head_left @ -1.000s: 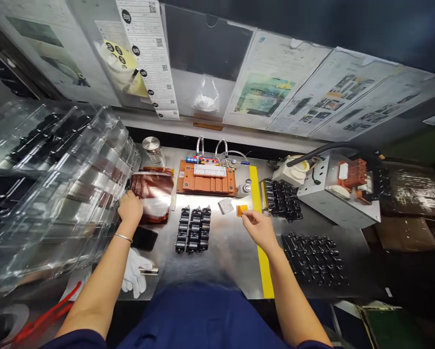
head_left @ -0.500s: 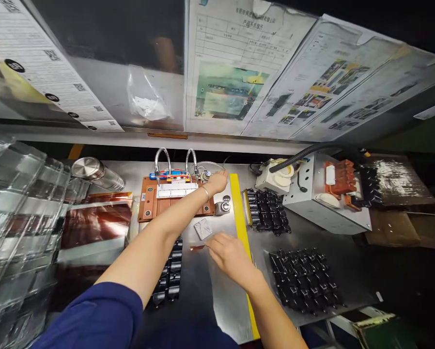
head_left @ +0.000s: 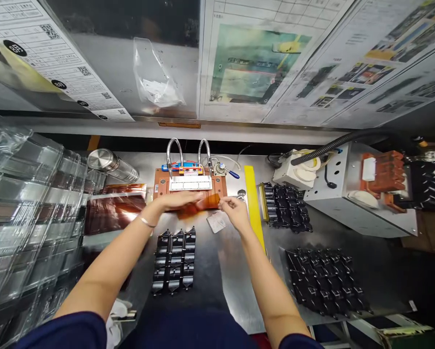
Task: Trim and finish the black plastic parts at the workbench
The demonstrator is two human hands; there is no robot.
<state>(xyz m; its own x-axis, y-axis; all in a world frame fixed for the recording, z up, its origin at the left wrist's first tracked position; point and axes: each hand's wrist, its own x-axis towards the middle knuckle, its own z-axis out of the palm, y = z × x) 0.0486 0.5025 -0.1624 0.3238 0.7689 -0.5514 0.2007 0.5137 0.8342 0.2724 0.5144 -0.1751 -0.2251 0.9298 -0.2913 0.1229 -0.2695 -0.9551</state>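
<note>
An amber translucent film, partly smeared by motion, hangs at the front edge of the brown fixture. My right hand pinches its right end between thumb and fingers. Over the fixture's front left part lies my left hand, blurred, its fingers reaching to the film; its grip cannot be made out. A white perforated strip sits on the fixture behind my hands. Below my right hand's fingertips, a crumpled grey-white pad rests on the metal table.
Black moulded trays stand in front of the fixture, with more at the right. A yellow strip runs along the table. A steel flask and clear plastic trays are at the left, a grey metal box at the right.
My left hand has drawn back from the blue-handled lever to the fixture's front. My right hand has moved up with the amber film, which is now raised. The view has shifted.
</note>
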